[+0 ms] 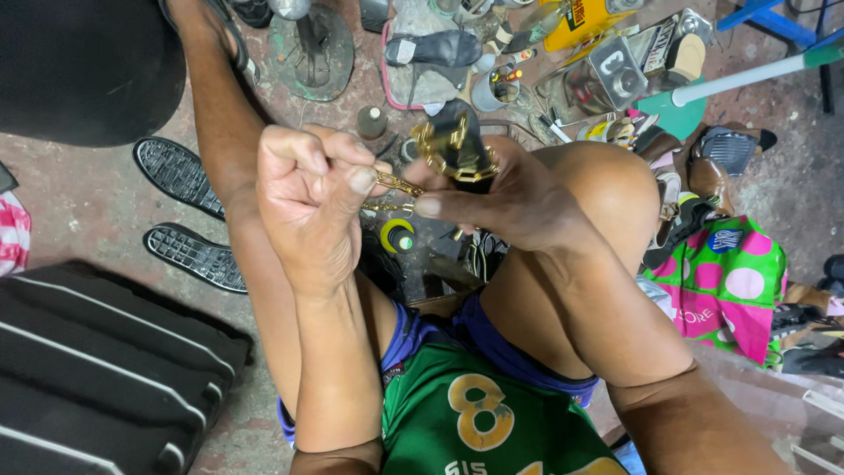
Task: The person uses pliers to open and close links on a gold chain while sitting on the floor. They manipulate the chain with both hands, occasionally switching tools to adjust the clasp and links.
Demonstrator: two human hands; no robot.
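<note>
Over a cluttered concrete floor (105, 202), the left hand (308, 207) pinches a gold chain (396, 186) taut while the right hand (501, 198) grips the black sandal (457, 132) it joins; next, judging so, careful fastening at the strap

**Black piece with gold chain held above the knees**

A small black item (459, 141) with shiny gold chain trim sat upright in the right hand (510, 198), raised over the lap and between the knees. From it a thin gold chain (393, 186) ran leftward, drawn nearly level, its free end pinched in the closed left hand (312, 198); the black item's exact kind could not be told
</note>
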